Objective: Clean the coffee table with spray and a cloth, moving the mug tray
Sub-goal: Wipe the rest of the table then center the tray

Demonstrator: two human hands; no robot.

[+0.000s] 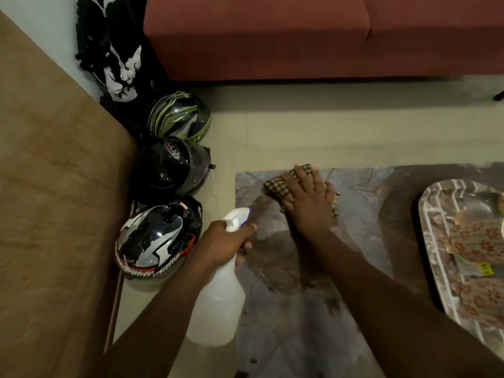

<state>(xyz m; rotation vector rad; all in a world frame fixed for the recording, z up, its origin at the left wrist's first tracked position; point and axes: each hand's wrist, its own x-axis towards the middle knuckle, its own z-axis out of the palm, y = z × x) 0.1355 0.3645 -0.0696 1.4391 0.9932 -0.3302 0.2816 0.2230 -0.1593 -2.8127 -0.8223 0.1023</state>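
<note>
Cloth (278,188): checked brown and cream, bunched on the far left part of the tabletop (365,230), close to its far edge. We see our right hand (309,201) pressing flat on it, fingers (302,175) straight and together, pointing away from us; the forearm runs in from the lower right across the tabletop.

Spray bottle (218,298): white, translucent, held off the left edge of the tabletop, over the floor (354,126). Our left hand (221,244) grips its neck, fingers curled round it, one finger on the blue trigger; the nozzle points toward the cloth.

Tabletop: grey marbled pattern, with dark blotches near us.

Tray (433,227): silvery, patterned, at the right of the tabletop, well apart from the cloth and partly cut off by the frame. It carries floral mugs (476,241); how many, we cannot tell.

Helmets, three, in a row on the floor left of the tabletop: black and white (158,238) nearest, just beside the bottle; plain black (171,167) in the middle; green-striped (178,114) farthest.

Black and white garment (114,50): beyond the helmets.

Sofa (313,36): reddish, across the floor, opposite us.

Brown panel (54,186): fills the left side.
</note>
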